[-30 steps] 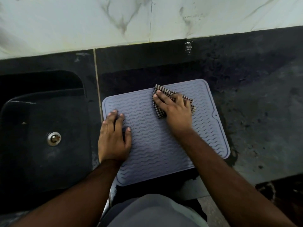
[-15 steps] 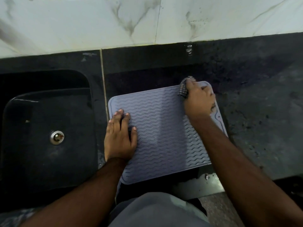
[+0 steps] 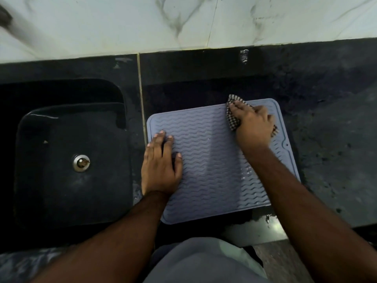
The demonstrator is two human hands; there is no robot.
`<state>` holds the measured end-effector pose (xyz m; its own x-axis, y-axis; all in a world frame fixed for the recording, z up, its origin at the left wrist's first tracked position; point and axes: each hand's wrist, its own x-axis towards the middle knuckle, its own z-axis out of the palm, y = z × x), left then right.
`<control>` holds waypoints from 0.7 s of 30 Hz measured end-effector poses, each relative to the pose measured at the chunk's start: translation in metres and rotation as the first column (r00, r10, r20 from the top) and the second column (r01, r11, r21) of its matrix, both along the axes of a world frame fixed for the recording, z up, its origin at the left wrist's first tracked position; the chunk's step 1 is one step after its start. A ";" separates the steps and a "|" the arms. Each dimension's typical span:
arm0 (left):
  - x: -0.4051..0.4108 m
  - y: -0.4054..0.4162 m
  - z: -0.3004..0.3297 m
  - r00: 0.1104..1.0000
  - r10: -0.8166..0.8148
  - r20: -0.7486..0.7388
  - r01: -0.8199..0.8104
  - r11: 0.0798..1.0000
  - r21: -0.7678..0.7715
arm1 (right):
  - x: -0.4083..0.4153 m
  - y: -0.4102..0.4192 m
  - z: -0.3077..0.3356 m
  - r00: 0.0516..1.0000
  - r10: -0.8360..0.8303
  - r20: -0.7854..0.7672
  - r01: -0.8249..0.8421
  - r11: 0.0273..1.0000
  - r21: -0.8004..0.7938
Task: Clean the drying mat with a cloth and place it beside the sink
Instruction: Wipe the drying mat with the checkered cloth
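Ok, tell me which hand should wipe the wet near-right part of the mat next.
Right. The right hand already presses the checked cloth on the drying mat, while the left hand lies flat, steadying its sink-side edge.

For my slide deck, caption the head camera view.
Left hand steadies drying mat beside sink; right hand wipes with checked cloth.
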<state>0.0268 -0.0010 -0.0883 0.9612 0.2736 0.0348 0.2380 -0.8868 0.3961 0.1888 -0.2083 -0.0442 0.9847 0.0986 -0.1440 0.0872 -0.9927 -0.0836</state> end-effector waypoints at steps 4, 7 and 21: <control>0.000 0.000 0.001 1.000 0.004 0.005 -0.004 1.000 0.000 | -0.019 0.060 0.006 0.984 0.142 0.110 -0.160 0.969 0.187; 0.000 -0.001 0.001 0.999 0.019 -0.037 -0.018 1.000 0.018 | -0.046 0.113 -0.006 0.892 0.450 0.037 -0.449 0.875 0.180; 0.000 0.000 0.002 1.000 0.000 0.005 0.000 1.000 -0.019 | -0.016 0.050 0.002 0.980 0.177 0.091 -0.183 0.981 0.064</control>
<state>0.0267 -0.0015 -0.0859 0.9611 0.2739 0.0342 0.2358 -0.8791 0.4143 0.1726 -0.1587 -0.0425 0.9580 0.2827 -0.0473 0.2740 -0.9517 -0.1389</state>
